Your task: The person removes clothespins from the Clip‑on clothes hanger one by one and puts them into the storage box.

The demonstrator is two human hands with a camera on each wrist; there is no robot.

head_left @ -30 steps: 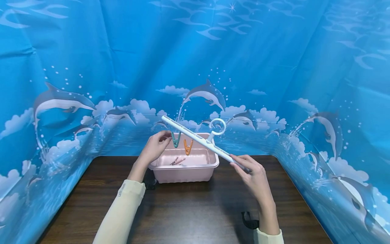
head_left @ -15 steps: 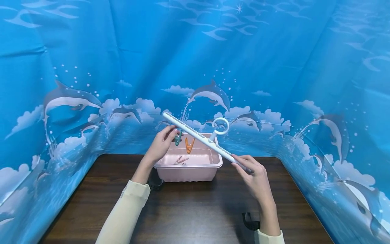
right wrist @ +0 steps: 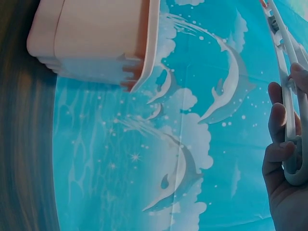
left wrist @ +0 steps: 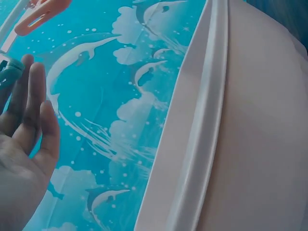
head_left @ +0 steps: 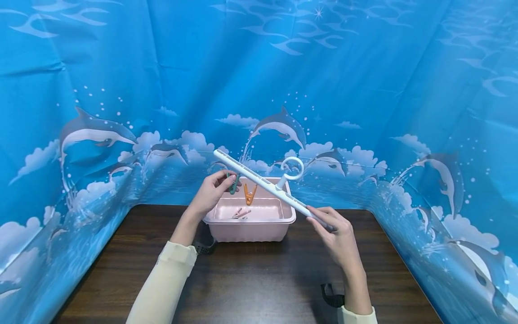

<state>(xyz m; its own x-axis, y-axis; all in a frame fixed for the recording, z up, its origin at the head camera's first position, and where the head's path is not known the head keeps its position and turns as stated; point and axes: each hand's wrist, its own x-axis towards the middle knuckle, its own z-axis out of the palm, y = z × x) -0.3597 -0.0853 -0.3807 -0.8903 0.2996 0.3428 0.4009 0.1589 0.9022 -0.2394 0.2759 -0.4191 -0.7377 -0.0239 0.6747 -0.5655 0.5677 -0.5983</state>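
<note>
My left hand pinches a green clothespin between thumb and fingers, just below the left arm of a white hanger. In the left wrist view the green clothespin shows at the left edge, its far part cut off. An orange clothespin hangs from the hanger, a little right of the green one. My right hand grips the hanger's lower right end, and the hanger slants up to the left with its round hook upward. In the right wrist view, fingers wrap the hanger's end.
A pink basin stands on the dark wooden table, beneath the hanger. Several small pink clothespins lie inside it. A blue dolphin-print curtain surrounds the table's back and sides.
A second ago the green clothespin hung from the hanger beside my left fingers. The left hand took hold of it and has drawn it slightly left. The right hand stays on the hanger.
</note>
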